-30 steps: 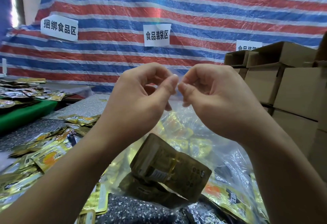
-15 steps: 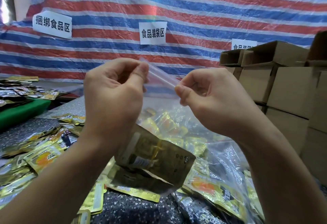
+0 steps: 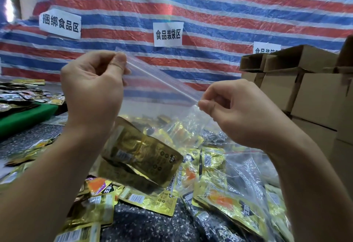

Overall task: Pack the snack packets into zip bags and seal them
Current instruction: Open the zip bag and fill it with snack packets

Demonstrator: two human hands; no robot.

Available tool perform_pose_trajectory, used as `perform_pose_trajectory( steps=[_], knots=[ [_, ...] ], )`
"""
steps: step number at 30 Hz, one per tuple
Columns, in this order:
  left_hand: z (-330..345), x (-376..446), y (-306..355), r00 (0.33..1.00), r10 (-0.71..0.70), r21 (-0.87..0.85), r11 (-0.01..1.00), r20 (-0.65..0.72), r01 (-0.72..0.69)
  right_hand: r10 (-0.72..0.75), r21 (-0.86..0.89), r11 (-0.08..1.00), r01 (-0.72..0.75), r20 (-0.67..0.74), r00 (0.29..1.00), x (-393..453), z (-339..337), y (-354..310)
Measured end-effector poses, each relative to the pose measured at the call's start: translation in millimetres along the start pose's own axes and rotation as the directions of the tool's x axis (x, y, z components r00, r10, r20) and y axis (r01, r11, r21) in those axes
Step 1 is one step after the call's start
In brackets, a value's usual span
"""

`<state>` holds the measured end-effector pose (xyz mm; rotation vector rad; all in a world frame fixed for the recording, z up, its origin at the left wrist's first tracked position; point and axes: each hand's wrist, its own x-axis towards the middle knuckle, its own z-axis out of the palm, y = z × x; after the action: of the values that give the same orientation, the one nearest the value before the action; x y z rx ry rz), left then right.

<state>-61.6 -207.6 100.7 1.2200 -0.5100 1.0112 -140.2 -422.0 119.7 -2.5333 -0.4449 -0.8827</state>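
Right now the person holds a clear zip bag (image 3: 162, 112) up in the air above the table (image 3: 145, 224), and both hands are on its top edge. The left hand (image 3: 91, 89) pinches the upper left corner between thumb and curled fingers; the right hand (image 3: 236, 112) pinches the opposite corner the same way, lower down. So the zip strip (image 3: 162, 78) runs taut between them as a slanted line, high on the left and dropping toward the right. Its long axis lies straight from one pinch to the other, and each hand is at its own end, neither nearer the middle.

Inside the bag, gold snack packets (image 3: 141, 154) hang at the bottom, below the left wrist and tipped at an angle. More loose packets (image 3: 219, 201) are scattered on the speckled table underneath, and cardboard boxes (image 3: 315, 92) are stacked to the right.

I judge this to be the sealing step: whether the strip is pressed shut along its whole length I cannot tell. Any finishing press would have to travel along that slanted line between the two pinches.
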Motion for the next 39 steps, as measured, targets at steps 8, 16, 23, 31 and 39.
perform_pose_trajectory(
  steps=[8, 16, 23, 31, 39],
  knots=[
    [6, -4, -9, 0.995, -0.079, -0.029, 0.996, 0.058, 0.08, -0.088, 0.009, 0.996, 0.088, 0.113, 0.99, -1, -5, 2],
    [21, -21, -14, 0.947, -0.096, 0.026, 0.995, 0.308, 0.092, 0.063, 0.034, 0.997, -0.071, 0.198, 0.978, 3, 16, -2],
    [31, -32, -12, 0.911, -0.101, -0.064, 0.988, 0.399, 0.138, 0.065, 0.225, 0.968, -0.111, 0.202, 0.977, 7, 30, -3],
    [30, -39, -26, 0.854, -0.184, 0.233, 0.97, 0.486, 0.077, 0.421, 0.229, 0.907, -0.354, -0.458, 0.783, 25, 20, 99],
    [34, -46, -28, 0.824, -0.233, 0.323, 0.944, 0.516, 0.064, 0.475, -0.32, 0.788, -0.526, -0.227, 0.85, 18, 48, 125]
  ],
)
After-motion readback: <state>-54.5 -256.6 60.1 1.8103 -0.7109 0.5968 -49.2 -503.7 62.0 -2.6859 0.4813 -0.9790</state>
